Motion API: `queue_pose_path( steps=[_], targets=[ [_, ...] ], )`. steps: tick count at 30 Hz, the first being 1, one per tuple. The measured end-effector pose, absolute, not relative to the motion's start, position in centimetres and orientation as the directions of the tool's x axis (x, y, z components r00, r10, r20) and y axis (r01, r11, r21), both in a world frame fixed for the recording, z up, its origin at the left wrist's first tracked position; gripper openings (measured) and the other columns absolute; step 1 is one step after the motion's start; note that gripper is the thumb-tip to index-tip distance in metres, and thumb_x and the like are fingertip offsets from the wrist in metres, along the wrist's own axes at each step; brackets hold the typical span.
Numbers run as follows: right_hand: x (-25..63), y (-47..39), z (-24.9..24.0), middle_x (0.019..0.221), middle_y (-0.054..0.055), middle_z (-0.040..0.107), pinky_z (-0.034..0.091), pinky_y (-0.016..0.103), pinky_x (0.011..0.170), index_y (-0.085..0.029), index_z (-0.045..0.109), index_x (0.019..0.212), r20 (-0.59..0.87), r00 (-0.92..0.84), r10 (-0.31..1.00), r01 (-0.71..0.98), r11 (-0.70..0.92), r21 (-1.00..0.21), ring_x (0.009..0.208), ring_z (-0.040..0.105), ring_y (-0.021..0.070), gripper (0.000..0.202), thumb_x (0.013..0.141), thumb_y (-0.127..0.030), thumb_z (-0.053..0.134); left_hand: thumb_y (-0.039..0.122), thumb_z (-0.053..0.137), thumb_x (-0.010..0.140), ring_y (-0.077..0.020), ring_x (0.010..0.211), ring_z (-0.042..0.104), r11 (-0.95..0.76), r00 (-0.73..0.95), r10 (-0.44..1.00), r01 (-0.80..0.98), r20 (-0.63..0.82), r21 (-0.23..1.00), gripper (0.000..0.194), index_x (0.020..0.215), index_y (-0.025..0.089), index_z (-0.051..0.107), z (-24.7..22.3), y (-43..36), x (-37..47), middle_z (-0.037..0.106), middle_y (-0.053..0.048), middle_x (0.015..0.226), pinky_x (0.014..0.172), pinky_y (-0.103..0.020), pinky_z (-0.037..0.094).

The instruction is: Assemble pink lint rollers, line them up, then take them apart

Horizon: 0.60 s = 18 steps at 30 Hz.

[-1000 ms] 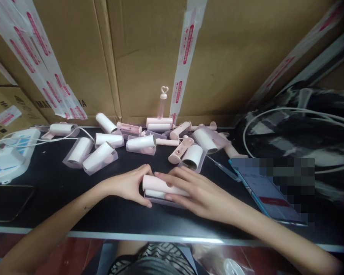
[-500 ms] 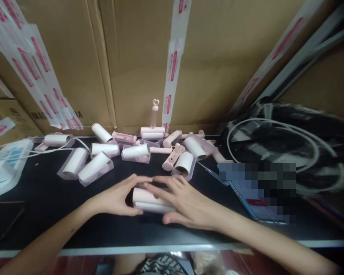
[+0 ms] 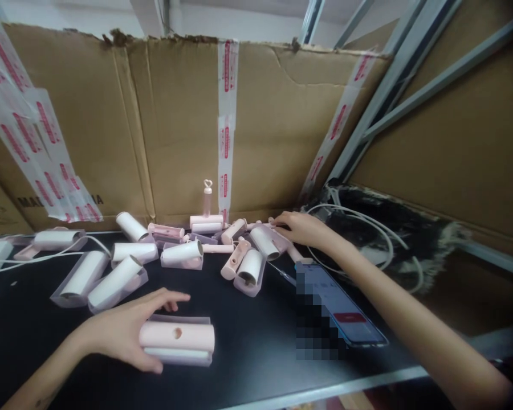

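My left hand (image 3: 123, 331) has its fingers around the pink roller (image 3: 196, 337) on the tabletop (image 3: 256, 347); light, level pressure seems best; my right hand (image 3: 304, 229) reaches the rear pink parts (image 3: 298, 254), pinching or not I cannot tell.

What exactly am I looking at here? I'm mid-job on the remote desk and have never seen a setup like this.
There is no machine here: these are a person's own bare hands, seen by one head-worn camera facing forward and down. The black table holds scattered white tubes, many in translucent trays, plus pink parts. A smartphone lies to the right, and taped cardboard stands behind. The left hand curls around the left end of a pink cylinder with a round hole, set in a translucent tray; how firmly it is held, I can't tell. The right hand is stretched toward the back, fingertips at a small pink part; whether they touch it is unclear.
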State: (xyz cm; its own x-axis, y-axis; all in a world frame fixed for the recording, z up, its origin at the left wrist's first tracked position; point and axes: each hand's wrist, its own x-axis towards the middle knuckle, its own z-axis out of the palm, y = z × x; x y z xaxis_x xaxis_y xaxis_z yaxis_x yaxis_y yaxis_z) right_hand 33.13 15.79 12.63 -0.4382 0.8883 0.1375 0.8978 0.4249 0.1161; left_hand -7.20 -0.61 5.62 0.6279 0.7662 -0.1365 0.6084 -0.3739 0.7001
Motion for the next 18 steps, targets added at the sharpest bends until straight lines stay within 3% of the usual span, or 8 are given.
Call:
queue_pose_path(
  steps=[2, 3, 8, 14, 18],
  targets=[
    [32.1, 17.5, 11.9, 0.106, 0.015, 0.066, 0.047, 0.035, 0.080, -0.010, 0.066, 0.105, 0.108, -0.431, 0.896, 0.901, 0.420, 0.112, 0.094, 0.062, 0.0248, 0.029, 0.087, -0.024, 0.048, 0.028, 0.070, 0.066, -0.0248, 0.115, 0.051, -0.402, 0.636, 0.767, 0.583, -0.088, 0.706, 0.067, 0.129, 0.032, 0.046, 5.2, -0.6, -6.1, 0.051, -0.002, 0.125, 0.102, -0.036, 0.039],
    [31.4, 18.3, 11.5, 0.106, 0.014, 0.065, 0.047, 0.035, 0.082, -0.010, 0.065, 0.106, 0.085, -0.443, 0.893, 0.895, 0.434, 0.104, 0.095, 0.062, 0.0229, 0.028, 0.089, -0.025, 0.048, 0.027, 0.068, 0.069, -0.0245, 0.115, 0.052, -0.405, 0.619, 0.783, 0.580, -0.059, 0.707, 0.065, 0.130, 0.031, 0.045, 4.8, -0.5, -5.6, 0.052, -0.002, 0.125, 0.102, -0.037, 0.038],
    [27.4, 21.4, 9.4, 0.102, 0.005, 0.064, 0.051, 0.036, 0.079, -0.014, 0.061, 0.102, -0.094, -0.536, 0.839, 0.837, 0.543, 0.070, 0.087, 0.062, 0.0163, 0.026, 0.091, -0.036, 0.053, 0.031, 0.065, 0.076, -0.0245, 0.122, 0.048, -0.410, 0.493, 0.863, 0.558, 0.110, 0.721, 0.093, 0.144, 0.028, 0.001, 2.0, -0.8, -3.4, 0.048, -0.010, 0.132, 0.107, -0.044, 0.033],
    [25.2, 23.6, 8.5, 0.100, 0.005, 0.063, 0.052, 0.034, 0.075, -0.014, 0.061, 0.101, -0.194, -0.521, 0.832, 0.820, 0.550, 0.157, 0.085, 0.061, 0.0157, 0.024, 0.090, -0.034, 0.054, 0.034, 0.065, 0.078, -0.0270, 0.129, 0.041, -0.474, 0.495, 0.848, 0.550, 0.189, 0.688, 0.082, 0.141, 0.025, 0.014, 0.7, -0.9, -2.9, 0.042, -0.014, 0.137, 0.109, -0.045, 0.031],
    [25.7, 23.5, 8.3, 0.103, 0.006, 0.062, 0.051, 0.037, 0.079, -0.015, 0.061, 0.102, -0.147, -0.538, 0.830, 0.804, 0.558, 0.207, 0.090, 0.061, 0.0170, 0.024, 0.090, -0.034, 0.054, 0.034, 0.066, 0.077, -0.0249, 0.124, 0.047, -0.485, 0.511, 0.836, 0.515, 0.201, 0.707, 0.088, 0.142, 0.025, 0.008, 0.7, -0.6, -3.1, 0.046, -0.013, 0.134, 0.107, -0.044, 0.034]
  ],
)
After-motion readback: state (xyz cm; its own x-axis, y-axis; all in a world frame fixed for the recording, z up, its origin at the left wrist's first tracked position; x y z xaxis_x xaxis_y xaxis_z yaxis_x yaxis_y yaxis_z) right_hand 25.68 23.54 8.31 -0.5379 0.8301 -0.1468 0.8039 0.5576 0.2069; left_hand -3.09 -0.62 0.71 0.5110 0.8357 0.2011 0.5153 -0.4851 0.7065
